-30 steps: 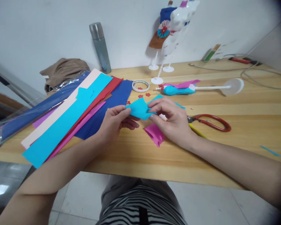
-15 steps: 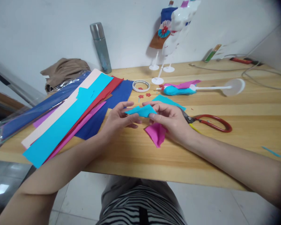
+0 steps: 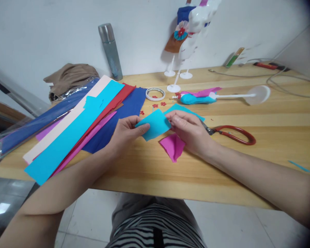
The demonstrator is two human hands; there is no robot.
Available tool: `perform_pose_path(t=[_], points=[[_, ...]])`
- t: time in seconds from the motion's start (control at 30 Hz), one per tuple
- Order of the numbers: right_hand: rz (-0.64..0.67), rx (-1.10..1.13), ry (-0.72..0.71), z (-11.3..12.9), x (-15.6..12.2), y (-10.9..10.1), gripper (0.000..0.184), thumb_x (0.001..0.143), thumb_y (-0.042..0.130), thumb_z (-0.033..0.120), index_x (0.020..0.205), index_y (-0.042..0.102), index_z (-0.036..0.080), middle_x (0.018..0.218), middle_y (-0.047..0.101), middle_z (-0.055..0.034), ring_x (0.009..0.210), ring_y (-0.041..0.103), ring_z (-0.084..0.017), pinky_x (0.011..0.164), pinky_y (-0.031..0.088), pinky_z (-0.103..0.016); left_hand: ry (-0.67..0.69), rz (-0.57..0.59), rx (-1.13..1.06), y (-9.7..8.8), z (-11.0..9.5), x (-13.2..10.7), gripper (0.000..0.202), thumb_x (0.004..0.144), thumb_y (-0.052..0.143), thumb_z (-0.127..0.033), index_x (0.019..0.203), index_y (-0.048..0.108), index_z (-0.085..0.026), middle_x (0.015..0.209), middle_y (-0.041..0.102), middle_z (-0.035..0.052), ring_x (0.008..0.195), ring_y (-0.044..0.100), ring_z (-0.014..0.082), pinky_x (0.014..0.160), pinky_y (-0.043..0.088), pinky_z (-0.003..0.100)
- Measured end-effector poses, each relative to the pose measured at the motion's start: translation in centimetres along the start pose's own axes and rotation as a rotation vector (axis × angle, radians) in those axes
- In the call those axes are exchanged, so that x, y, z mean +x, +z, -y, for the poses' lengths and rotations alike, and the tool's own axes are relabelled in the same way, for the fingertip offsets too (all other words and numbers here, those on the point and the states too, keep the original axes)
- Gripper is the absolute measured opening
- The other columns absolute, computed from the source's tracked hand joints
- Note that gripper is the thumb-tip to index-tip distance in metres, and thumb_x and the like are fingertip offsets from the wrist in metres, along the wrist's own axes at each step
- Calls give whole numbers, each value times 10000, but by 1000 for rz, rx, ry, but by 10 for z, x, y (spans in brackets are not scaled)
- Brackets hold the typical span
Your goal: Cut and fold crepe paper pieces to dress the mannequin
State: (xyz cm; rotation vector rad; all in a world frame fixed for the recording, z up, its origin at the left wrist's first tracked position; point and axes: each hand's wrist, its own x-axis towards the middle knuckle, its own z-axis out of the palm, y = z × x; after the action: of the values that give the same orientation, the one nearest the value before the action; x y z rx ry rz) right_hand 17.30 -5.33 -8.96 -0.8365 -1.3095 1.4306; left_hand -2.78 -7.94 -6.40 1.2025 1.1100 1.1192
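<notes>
Above the table a small turquoise piece of crepe paper [image 3: 155, 125] is held between my two hands, its flat face turned toward me. My left hand [image 3: 129, 132] pinches its left edge with the thumb on top. At the opposite corner, my right hand [image 3: 187, 129] grips it between thumb and fingers. Below, a pink paper piece [image 3: 172, 146] with a fold lies on the wood beside my right hand. Another turquoise sheet [image 3: 188, 112] lies behind that hand, and scissors [image 3: 234, 134] with red handles rest to its right, blades partly hidden.
Long coloured paper strips [image 3: 74, 132] are stacked at left. A tape roll [image 3: 155, 94] and small red flowers [image 3: 163, 103] lie mid-table. A mannequin figure in turquoise and pink [image 3: 198, 98] lies behind; white mannequins [image 3: 188, 48] stand near the wall. A flask [image 3: 111, 51] stands at back left.
The turquoise paper has gone from folded and tilted to opened out flat, facing me. My left fingers have drawn in behind it, uncovering another red flower.
</notes>
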Motion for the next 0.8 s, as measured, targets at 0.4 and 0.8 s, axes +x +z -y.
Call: perform_pose_path(t=[0.4,0.8], points=[[-61,-18,80,2,0,3,313,660,894,413,689,639,236,595,629,26,525,558,-138,517,471,-305,-118,36,-8,-2,0,2,423,580,919,-485,677,656,-168,648,645,-17,591,604,112,586,531,239],[-48,-116,49,0,-2,3,343,695,885,452,687,615,240,590,576,34,507,505,-125,493,430,-297,-2,61,92,-4,2,2,507,714,791,-671,747,752,-166,712,673,24,657,594,142,626,503,256]])
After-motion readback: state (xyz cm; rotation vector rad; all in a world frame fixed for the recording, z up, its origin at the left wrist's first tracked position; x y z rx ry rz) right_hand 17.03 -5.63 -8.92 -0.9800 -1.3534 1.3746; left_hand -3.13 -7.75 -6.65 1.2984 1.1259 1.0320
